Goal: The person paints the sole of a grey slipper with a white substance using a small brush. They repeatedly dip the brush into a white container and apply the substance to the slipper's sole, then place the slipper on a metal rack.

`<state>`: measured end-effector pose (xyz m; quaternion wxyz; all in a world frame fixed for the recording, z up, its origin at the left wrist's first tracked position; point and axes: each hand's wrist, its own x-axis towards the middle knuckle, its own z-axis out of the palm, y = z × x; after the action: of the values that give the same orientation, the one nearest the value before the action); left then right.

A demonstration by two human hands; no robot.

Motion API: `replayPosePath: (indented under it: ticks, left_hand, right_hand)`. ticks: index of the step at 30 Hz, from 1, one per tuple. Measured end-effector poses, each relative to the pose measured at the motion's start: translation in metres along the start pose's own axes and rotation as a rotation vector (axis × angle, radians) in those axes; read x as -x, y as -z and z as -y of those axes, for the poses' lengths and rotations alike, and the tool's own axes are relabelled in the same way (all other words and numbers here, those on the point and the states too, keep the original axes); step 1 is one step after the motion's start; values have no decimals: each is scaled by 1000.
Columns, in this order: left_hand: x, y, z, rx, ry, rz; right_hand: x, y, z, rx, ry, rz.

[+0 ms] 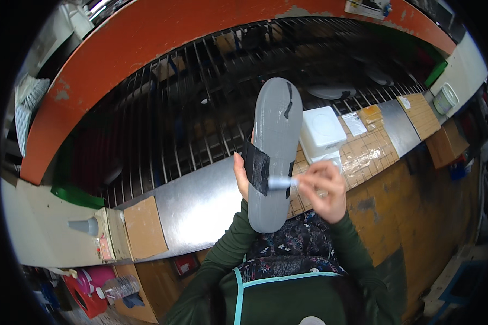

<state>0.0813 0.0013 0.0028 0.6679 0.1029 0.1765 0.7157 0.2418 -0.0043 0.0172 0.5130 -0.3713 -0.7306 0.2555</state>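
My left hand [241, 176] grips a grey slide-sandal sole [276, 119] from its left edge, most of the fingers hidden behind it. The sole stands nearly upright in front of me, its face wet-looking and shiny. Black strap ends [257, 168] lie folded onto it at both edges, and a dark strip marks its upper end. In my right hand [325, 189], the fingers pinch a small pale brush [281, 183], smeared by motion, against the sole between the strap ends. Just right of the sole sits a white square plastic container [322, 130].
Beyond the metal ledge [200, 203] runs a conveyor of metal bars [184, 108] under an orange frame [108, 59]. Other grey soles [331, 91] lie on the bars. Taped cardboard [368, 149] covers the ledge at right. Bottles [119, 287] stand low at left.
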Motion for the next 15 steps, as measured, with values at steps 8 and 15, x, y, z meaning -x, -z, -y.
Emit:
replayPosePath:
  ticks: [8, 15]
  left_hand:
    - [-14, 4, -13, -30, 75, -66]
    - [26, 40, -80, -42, -5, 131]
  right_hand:
    - [9, 11, -12, 96, -11, 58]
    - [48, 80, -67, 254, -576, -167]
